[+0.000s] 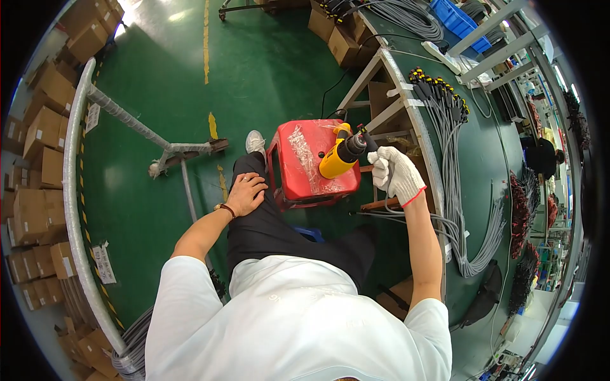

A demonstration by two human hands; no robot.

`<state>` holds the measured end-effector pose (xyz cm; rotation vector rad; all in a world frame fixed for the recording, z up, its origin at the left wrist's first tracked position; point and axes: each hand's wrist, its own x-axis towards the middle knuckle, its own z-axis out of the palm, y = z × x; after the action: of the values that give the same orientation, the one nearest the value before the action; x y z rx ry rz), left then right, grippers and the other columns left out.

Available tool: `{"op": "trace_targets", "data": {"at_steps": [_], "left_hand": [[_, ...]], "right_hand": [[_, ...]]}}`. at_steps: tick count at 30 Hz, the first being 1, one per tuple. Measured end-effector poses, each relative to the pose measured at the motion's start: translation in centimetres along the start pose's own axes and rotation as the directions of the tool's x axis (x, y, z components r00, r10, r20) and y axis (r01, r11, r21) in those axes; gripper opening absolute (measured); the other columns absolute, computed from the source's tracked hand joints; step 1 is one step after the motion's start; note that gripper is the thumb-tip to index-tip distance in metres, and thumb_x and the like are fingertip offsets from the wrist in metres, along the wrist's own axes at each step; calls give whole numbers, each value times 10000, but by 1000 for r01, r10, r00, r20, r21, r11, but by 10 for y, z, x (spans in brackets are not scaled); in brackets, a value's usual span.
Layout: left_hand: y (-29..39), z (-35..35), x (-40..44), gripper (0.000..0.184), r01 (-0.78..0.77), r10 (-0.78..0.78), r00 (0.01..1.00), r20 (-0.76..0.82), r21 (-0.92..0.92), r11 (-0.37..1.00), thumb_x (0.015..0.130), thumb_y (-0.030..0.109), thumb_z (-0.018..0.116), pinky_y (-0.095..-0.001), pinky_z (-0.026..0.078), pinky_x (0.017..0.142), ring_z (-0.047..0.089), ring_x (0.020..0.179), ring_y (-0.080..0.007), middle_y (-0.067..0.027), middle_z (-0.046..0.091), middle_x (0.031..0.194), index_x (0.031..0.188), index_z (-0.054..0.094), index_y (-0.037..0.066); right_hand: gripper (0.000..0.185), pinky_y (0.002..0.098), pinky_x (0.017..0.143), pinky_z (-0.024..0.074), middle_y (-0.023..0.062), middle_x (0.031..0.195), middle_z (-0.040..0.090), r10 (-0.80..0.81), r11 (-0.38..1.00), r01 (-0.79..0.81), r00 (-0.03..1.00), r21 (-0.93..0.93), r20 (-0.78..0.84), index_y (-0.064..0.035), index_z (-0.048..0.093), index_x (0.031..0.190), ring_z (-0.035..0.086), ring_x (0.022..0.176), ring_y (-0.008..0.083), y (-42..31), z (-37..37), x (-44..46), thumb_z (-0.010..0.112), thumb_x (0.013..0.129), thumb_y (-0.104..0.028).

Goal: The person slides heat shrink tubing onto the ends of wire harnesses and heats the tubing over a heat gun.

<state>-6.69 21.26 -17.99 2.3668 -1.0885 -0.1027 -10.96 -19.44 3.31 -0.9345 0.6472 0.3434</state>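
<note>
We look down past a white shirt (305, 317) at a red plastic stool (292, 181) ahead of the wearer's lap. On its seat, toward the R side, is a yellow-and-black heat gun (337, 164). Key relation, in our judgement: the heat gun is just to the L of the gloved R hand (397, 174), by far the nearer one, and its barrel's long axis slants fwd and R, so the dark front end (349, 150) faces up twd the glove's fingertips. Small gap or light touch btwn the two? We can't tell from this angle.

R hand: white knit glove w/ red cuff edge, fingers bent in and drawn together. A small dark piece (370, 143) shows btwn glove and heat gun; we can't tell if it's pinched or part of the tool. L hand (246, 194): bare, palm down on the dark trousers (260, 235), fingers loosely extended, holding nothing, well apart from the heat gun.

Tool's look: plump yellow rear body, black collar above it, another yellow part (343, 132) behind, prob. the handle. It seems tilted up, not lying flat. Seat is scuffed, w/ a strip of wrinkled clear tape (304, 155). R of the stool: green-topped bench (483, 165) w/ bundled gray cables (452, 184).
</note>
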Motion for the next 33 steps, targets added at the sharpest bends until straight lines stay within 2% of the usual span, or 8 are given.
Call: {"op": "trace_targets", "data": {"at_steps": [13,20,22,23,25,30,32,33], "left_hand": [[0,-1,-1,273,-15,15,1000,-4,11,1000,879,207,599,-471,338,1084,506,1280,-289,-83,642,1237,1102,709,95],[2,1,1,266,-29,31,999,-36,38,999,889,225,591,-462,348,1076,519,1259,-274,-68,653,1212,1078,716,86],[4,1,1,235,-43,44,996,-82,12,999,892,205,590,-465,350,1079,519,1250,-277,-74,649,1198,1064,706,95],[5,2,1,225,-48,50,995,-86,26,999,888,202,592,-469,351,1079,521,1247,-287,-75,646,1196,1057,701,101],[1,5,0,240,-63,66,994,-86,35,997,862,216,609,-476,355,1074,521,1249,-294,-71,646,1193,1053,707,109],[-2,11,-1,244,-24,27,997,-65,41,999,855,234,618,-453,360,1049,537,1229,-251,-42,671,1180,1034,739,122],[-3,15,-2,243,-29,34,993,-117,40,999,844,236,636,-448,366,1042,548,1218,-250,-41,687,1151,1032,746,127],[-5,19,-4,249,-8,12,991,-131,30,1000,839,241,645,-447,368,1041,555,1206,-255,-44,694,1142,1038,747,129]], "right_hand": [[302,271,392,324,-51,537,429,204,948,-245,958,204,199,-46,619,812,362,404,109,1,-7,14,485,979,-259],[254,264,386,326,-54,557,435,128,971,-168,966,172,223,-64,569,815,356,410,94,2,-6,1,496,968,-254],[164,258,400,383,-31,601,524,92,983,-83,995,166,-48,-72,551,816,476,448,92,4,2,-6,538,932,-187],[114,249,432,429,-2,623,554,-102,992,107,993,73,-66,-43,566,829,523,462,113,8,10,-16,568,887,-142],[121,268,482,462,64,696,618,-308,850,182,933,-495,-186,8,620,784,544,504,140,3,21,-25,585,827,-100],[174,233,546,454,26,724,670,-659,661,549,751,-511,-46,0,718,905,554,571,84,23,10,-14,707,872,-171],[164,311,587,482,41,723,683,-870,31,478,445,-878,211,-48,730,920,583,582,136,23,6,-11,659,893,-194],[174,333,602,489,51,724,683,-857,-157,336,421,-929,297,-60,730,913,595,590,156,20,8,-11,643,895,-209]]}}
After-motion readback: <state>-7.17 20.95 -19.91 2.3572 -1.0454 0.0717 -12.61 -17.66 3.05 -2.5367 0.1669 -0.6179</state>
